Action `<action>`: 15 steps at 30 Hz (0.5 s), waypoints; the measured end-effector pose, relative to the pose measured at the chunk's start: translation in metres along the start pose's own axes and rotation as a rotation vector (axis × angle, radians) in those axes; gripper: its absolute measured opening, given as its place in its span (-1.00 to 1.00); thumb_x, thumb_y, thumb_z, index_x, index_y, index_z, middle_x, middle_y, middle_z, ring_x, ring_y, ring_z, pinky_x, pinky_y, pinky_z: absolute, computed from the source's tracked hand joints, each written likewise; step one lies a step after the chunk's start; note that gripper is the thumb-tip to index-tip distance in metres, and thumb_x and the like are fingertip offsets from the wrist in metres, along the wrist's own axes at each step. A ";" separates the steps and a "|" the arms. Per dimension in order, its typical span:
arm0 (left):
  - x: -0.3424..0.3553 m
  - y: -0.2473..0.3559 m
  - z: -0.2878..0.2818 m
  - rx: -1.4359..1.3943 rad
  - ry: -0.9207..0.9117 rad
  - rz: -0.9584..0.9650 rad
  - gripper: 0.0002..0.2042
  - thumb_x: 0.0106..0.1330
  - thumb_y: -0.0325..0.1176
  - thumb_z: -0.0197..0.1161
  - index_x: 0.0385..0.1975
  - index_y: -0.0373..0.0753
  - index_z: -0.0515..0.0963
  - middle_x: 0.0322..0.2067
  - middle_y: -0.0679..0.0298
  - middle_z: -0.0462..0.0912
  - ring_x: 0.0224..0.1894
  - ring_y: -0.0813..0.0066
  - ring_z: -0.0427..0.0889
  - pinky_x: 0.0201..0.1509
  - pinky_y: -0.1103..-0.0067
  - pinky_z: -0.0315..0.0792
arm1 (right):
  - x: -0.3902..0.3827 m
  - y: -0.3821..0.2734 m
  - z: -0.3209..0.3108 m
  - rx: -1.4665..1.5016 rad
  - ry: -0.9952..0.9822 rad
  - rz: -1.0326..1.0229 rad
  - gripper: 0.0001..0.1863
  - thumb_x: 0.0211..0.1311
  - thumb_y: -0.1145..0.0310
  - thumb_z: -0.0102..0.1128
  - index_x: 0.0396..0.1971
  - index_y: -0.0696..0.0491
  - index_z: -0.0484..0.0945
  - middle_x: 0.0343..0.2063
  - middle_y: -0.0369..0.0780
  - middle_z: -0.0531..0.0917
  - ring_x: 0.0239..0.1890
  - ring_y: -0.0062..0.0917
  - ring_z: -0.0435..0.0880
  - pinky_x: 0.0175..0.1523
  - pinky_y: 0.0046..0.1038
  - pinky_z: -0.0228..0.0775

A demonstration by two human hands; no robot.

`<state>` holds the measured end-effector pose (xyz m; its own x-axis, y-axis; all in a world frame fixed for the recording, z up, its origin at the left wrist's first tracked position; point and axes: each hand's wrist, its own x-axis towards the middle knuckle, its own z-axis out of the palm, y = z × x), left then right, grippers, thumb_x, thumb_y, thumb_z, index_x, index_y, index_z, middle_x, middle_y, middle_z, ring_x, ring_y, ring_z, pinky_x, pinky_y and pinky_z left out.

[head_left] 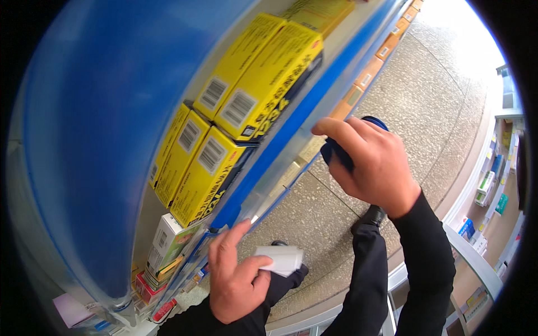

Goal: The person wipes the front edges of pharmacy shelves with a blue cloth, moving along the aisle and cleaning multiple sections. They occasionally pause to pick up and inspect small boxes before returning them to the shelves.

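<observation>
My left hand (238, 283) pinches a small stack of white paper slips (287, 260) under its thumb. Its index and middle fingers reach up to the blue front edge strip (283, 143) of the shelf, beside its lower end. My right hand (378, 165) is curled round a dark blue object (339, 154), mostly hidden by the fingers, so its kind cannot be made out. The index finger of that hand points toward the shelf's front edge, further up the strip. Behind the strip stand yellow boxes (272, 84) with barcodes, several side by side in two groups.
A white box (166, 238) and a red box (147, 285) sit lower left. A large blue panel (106, 129) curves along the left. Orange boxes (370, 70) line a lower shelf beside the speckled floor (417, 106). Stocked shelves (493, 185) stand at right.
</observation>
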<state>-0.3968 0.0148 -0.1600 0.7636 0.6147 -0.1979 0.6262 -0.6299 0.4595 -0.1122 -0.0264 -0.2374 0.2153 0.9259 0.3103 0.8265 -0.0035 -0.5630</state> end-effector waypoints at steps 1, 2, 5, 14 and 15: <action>0.006 0.000 0.000 -0.013 0.027 0.007 -0.78 -0.11 -0.59 0.42 -0.42 -0.21 0.68 0.25 -0.04 0.46 0.24 -0.09 0.43 0.31 0.19 0.33 | 0.002 0.001 -0.003 -0.016 -0.001 0.012 -0.52 -0.02 0.53 0.25 0.00 -0.08 0.59 -0.43 -0.23 0.61 -0.37 -0.28 0.69 -0.31 -0.28 0.55; 0.012 0.002 -0.002 0.008 0.029 0.027 -0.79 -0.11 -0.59 0.42 -0.42 -0.24 0.68 0.25 -0.04 0.46 0.25 -0.10 0.43 0.30 0.19 0.34 | 0.006 0.004 -0.007 -0.034 0.000 0.022 -0.53 0.00 0.52 0.25 -0.01 -0.09 0.58 -0.42 -0.22 0.62 -0.36 -0.28 0.70 -0.30 -0.28 0.56; 0.038 0.015 -0.005 0.006 0.009 0.063 -0.81 -0.09 -0.58 0.41 -0.42 -0.27 0.67 0.26 -0.05 0.44 0.25 -0.10 0.42 0.32 0.18 0.30 | 0.015 0.026 -0.014 -0.026 0.006 0.059 -0.55 0.10 0.42 0.27 0.05 -0.16 0.53 -0.45 -0.23 0.61 -0.36 -0.28 0.73 -0.31 -0.27 0.56; 0.113 0.065 0.001 0.006 -0.009 0.076 -0.83 -0.06 -0.57 0.40 -0.43 -0.26 0.68 0.27 -0.06 0.42 0.27 -0.10 0.41 0.34 0.18 0.28 | 0.043 0.106 -0.062 -0.014 0.018 0.107 -0.55 0.13 0.37 0.30 0.06 -0.24 0.52 -0.45 -0.26 0.59 -0.35 -0.32 0.73 -0.33 -0.29 0.56; 0.121 0.071 0.003 0.003 -0.014 0.071 -0.83 -0.07 -0.57 0.41 -0.43 -0.25 0.68 0.27 -0.06 0.42 0.27 -0.10 0.41 0.34 0.18 0.29 | 0.046 0.116 -0.067 -0.013 0.014 0.095 -0.54 0.13 0.37 0.30 0.07 -0.24 0.52 -0.45 -0.27 0.59 -0.35 -0.33 0.73 -0.33 -0.30 0.56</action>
<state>-0.2594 0.0435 -0.1536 0.8081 0.5617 -0.1775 0.5710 -0.6730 0.4701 0.0283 -0.0099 -0.2366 0.3000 0.9159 0.2666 0.8087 -0.0959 -0.5804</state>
